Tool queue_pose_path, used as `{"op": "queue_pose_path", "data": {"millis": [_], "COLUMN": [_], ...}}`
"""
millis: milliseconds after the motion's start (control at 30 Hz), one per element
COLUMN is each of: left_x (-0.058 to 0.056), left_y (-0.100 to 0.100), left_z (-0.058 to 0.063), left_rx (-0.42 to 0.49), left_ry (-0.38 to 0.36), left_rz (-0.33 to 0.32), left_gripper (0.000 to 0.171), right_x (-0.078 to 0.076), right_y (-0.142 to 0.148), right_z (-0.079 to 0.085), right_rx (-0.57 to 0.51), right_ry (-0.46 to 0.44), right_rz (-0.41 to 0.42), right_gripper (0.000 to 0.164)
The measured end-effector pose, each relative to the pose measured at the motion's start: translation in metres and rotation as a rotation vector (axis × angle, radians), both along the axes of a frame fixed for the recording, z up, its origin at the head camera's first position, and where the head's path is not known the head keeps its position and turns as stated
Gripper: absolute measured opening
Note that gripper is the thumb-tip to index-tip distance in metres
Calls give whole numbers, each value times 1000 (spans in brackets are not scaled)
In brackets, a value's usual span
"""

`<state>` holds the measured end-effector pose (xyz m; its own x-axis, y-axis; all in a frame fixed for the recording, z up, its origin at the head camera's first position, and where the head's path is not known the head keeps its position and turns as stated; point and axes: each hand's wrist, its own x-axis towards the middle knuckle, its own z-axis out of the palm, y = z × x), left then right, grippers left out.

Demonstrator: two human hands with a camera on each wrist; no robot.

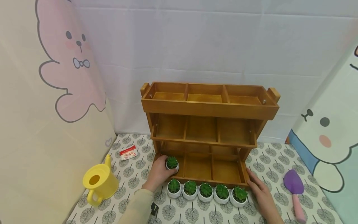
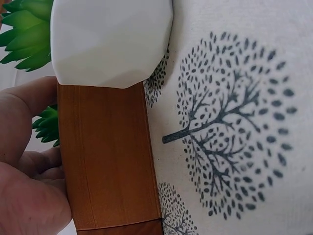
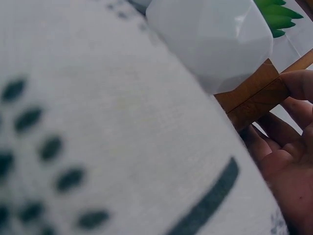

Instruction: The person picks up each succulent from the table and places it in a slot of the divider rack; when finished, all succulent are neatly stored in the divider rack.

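My left hand (image 1: 159,171) grips a small potted succulent (image 1: 172,164) in a white faceted pot, at the left compartment of the bottom tier of a wooden shelf (image 1: 209,107). In the left wrist view, the fingers (image 2: 36,95) lie behind the shelf's front board (image 2: 110,156), and green leaves show past them. With its fingers extended, my right hand (image 1: 261,193) touches the right front corner of the bottom tier. Several more potted succulents (image 1: 205,190) stand in a row before the shelf. One white pot (image 3: 215,44) appears close to the right hand in the right wrist view.
A yellow watering can (image 1: 102,182) stands at the left, with a red and white packet (image 1: 128,152) behind it. On the right lies a toy trowel (image 1: 295,189) with purple blade and pink handle. A small black object (image 1: 154,208) sits beside the left sleeve.
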<state>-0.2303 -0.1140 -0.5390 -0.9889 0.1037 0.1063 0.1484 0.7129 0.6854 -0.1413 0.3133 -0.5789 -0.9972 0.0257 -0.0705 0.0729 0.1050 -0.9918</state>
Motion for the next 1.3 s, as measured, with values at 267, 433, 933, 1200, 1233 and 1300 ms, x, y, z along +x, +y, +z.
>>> {"op": "queue_pose_path", "data": {"millis": [267,433,933,1200,1233,1300], "left_x": [2,2,4,13,14,18], "left_y": [0,0,-3,-5,-6,-7], "left_z": [0,0,0,3,3,5], "left_rx": [-2,-5,64,85,89,105], "left_ry": [11,25,-28,-3,4,13], "left_rz": [-8,-19,-9,-25,-24,-21], "left_gripper": [58,60,67,64,64,64], "right_x": [0,-1,-1,-1,-1,0], "right_y": [-1,-1,0,0,0,0], "right_z": [0,0,-2,-1,-1,-1], "right_rx": [-1,3,25,20,22,25], "right_ry": [-11,-7,30,-9,-5,5], "right_rz": [-4,-12,-2,-5,-6,-9], "right_gripper": [62,62,60,62,61,61]}}
